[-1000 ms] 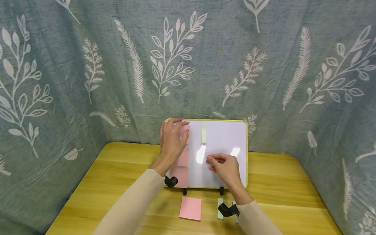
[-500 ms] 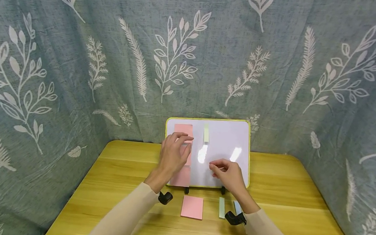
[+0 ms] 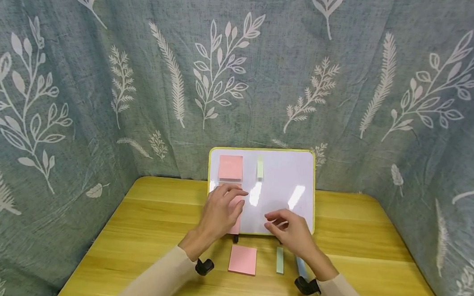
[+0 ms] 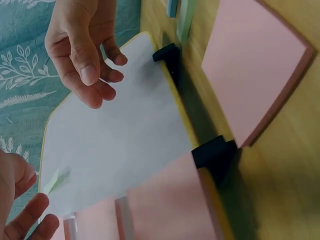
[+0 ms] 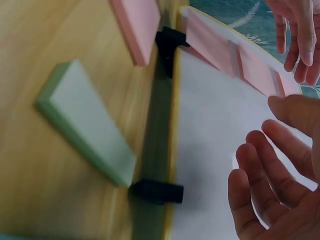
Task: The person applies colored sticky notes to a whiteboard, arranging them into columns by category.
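Observation:
A whiteboard (image 3: pixel 279 177) with a yellow edge leans upright at the table's back. Down its left side runs a column of pink sticky notes (image 3: pixel 230 167), and a narrow pale green sticky strip (image 3: pixel 260 168) is near the top. My left hand (image 3: pixel 219 212) hovers before the lower pink notes, fingers loosely bent, holding nothing. In front of the board's lower right, my right hand (image 3: pixel 291 229) is also without anything; the right wrist view shows its fingers (image 5: pixel 262 175) relaxed and spread. The left hand hides parts of the lower notes.
On the wooden table (image 3: pixel 157 220) lie a pink sticky note pad (image 3: pixel 242 260), a narrow green pad (image 3: pixel 280 260) and a blue pad (image 3: pixel 301 268) partly covered by the right wrist. Black stand feet (image 4: pixel 215 152) support the board. A patterned curtain (image 3: pixel 143 94) surrounds the table.
My left hand has slid down from the top pink note to the lower ones, uncovering the top note. My right hand has lowered slightly and its fingers have loosened.

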